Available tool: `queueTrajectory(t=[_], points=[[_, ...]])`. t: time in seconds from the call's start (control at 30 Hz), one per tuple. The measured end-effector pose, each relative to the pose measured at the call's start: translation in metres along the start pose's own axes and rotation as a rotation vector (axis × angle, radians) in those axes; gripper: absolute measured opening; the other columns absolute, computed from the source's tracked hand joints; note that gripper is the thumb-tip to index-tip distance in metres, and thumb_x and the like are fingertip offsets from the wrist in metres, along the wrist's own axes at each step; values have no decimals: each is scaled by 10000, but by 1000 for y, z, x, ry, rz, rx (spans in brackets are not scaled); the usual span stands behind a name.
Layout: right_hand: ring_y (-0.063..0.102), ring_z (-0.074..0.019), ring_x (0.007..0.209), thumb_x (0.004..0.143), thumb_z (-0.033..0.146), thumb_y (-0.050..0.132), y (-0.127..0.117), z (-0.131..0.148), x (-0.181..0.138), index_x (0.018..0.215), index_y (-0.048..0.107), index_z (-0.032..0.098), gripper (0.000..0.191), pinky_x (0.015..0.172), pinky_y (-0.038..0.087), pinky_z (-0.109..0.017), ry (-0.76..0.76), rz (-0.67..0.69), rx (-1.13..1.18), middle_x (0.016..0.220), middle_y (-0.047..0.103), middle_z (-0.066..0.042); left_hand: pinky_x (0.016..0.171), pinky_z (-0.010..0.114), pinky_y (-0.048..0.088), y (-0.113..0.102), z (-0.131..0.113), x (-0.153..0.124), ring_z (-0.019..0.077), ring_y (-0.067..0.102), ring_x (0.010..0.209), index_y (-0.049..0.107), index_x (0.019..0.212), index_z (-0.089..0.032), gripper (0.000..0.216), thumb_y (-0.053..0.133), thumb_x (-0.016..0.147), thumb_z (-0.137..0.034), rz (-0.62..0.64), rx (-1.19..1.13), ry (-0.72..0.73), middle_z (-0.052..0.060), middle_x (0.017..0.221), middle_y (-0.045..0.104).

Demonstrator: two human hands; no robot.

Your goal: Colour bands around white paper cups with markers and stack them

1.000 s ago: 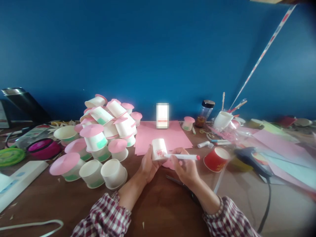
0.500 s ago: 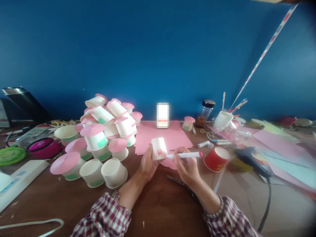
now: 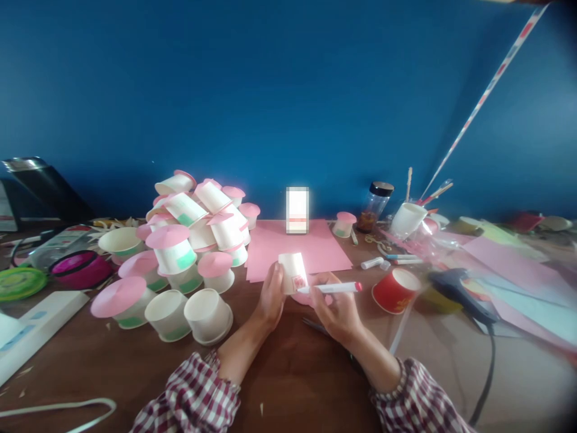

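Note:
My left hand is wrapped round a small white paper cup, held upside down above the brown table. The cup's side facing me carries a red drawing. My right hand grips a white marker with a red end, lying nearly level, and its tip touches the drawing on the cup. Under the hands lie a pink paper disc and a pair of scissors.
A heap of white cups with pink paper tops fills the left. Pink sheets lie behind the hands. A red cup, loose markers, a glue gun with its cord and a jar are to the right.
The cup has turned a little in my left hand, so the red drawing sits more to the right. The marker has shifted slightly left and stays on the cup.

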State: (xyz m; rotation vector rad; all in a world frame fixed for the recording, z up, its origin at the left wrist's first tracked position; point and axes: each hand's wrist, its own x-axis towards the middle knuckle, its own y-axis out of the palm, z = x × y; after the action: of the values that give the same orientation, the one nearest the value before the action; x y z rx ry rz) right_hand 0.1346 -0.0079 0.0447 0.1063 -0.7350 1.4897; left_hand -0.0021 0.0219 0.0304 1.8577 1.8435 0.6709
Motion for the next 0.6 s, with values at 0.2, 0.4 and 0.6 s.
queueTrajectory(t=[0.2, 0.4, 0.6], points=[[558, -128, 599, 847, 221, 516, 0, 1, -1, 822, 582, 172, 86, 535, 454, -225, -11, 32, 15, 728, 618, -26, 683, 252, 458, -5, 8, 3, 142, 534, 695, 604, 825, -207, 171, 555, 829, -371, -11, 35, -15, 16, 767, 576], [538, -122, 581, 848, 213, 511, -1, 0, 0, 806, 588, 169, 98, 522, 424, -220, -5, 52, -26, 725, 623, -25, 670, 252, 458, -6, 8, 3, 147, 528, 699, 602, 837, -197, 182, 572, 817, -375, -11, 35, -14, 25, 761, 569], [521, -112, 563, 851, 220, 511, 0, -2, 0, 794, 582, 175, 101, 493, 399, -203, 25, 75, -19, 706, 615, -17, 650, 241, 464, -3, 5, 2, 131, 501, 687, 578, 812, -199, 226, 566, 811, -425, -2, 61, -8, 12, 751, 523]])
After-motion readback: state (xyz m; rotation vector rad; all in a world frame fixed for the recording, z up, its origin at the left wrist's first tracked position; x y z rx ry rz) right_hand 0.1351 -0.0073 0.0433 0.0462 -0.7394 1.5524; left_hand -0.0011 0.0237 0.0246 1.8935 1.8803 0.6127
